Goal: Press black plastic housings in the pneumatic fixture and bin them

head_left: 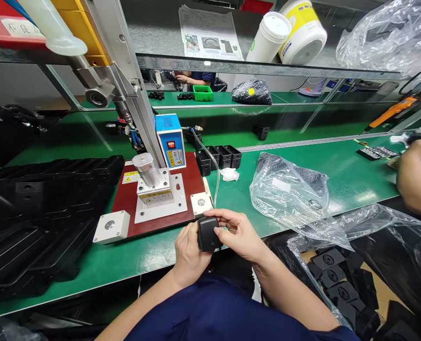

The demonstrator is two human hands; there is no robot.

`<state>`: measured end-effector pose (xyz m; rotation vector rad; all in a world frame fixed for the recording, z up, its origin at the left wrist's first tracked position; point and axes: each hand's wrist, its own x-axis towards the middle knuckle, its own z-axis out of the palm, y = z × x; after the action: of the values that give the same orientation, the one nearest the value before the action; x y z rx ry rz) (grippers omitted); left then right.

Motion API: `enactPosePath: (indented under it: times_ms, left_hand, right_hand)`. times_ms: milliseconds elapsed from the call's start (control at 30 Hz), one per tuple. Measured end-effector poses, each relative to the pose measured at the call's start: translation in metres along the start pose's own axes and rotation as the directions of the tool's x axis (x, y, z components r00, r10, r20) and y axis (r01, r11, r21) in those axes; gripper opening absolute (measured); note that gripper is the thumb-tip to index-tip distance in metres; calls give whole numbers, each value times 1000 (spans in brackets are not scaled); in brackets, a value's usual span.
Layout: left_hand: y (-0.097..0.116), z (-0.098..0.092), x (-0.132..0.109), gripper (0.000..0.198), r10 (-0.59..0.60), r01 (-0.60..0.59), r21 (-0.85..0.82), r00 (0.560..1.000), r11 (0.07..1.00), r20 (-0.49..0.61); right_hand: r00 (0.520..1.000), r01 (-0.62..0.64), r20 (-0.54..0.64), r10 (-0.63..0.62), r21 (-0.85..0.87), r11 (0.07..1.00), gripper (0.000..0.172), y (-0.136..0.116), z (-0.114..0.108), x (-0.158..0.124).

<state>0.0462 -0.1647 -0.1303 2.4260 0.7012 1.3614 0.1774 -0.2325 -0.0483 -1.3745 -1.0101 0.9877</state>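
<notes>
A small black plastic housing (208, 235) with rounded corners is held between my two hands, in front of the bench edge. My left hand (189, 251) wraps round its left side and underside. With thumb and fingers, my right hand (237, 234) grips its right side and top edge; the thumb lies on the face. Just beyond stands a press fixture (151, 184) on a dark red base plate (125, 206), with a white button box (111, 226) at its left and another button box (201, 203) at its right.
Several black open housings (224, 156) stand behind a white crumpled tissue (229, 174). A clear plastic bag (285, 184) lies to the right. Black trays (47, 203) are stacked at left. A carton of black parts (342, 291) sits lower right. A co-worker's hand (418, 161) shows at far right.
</notes>
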Motion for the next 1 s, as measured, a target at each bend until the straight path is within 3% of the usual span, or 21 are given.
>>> enactPosePath:
  times_ms: [1000]
  left_hand:
    - [-1, 3, -10, 42, -98, 99, -66, 995, 993, 26]
  right_hand:
    - [997, -75, -8, 77, 127, 989, 35, 7, 5, 5]
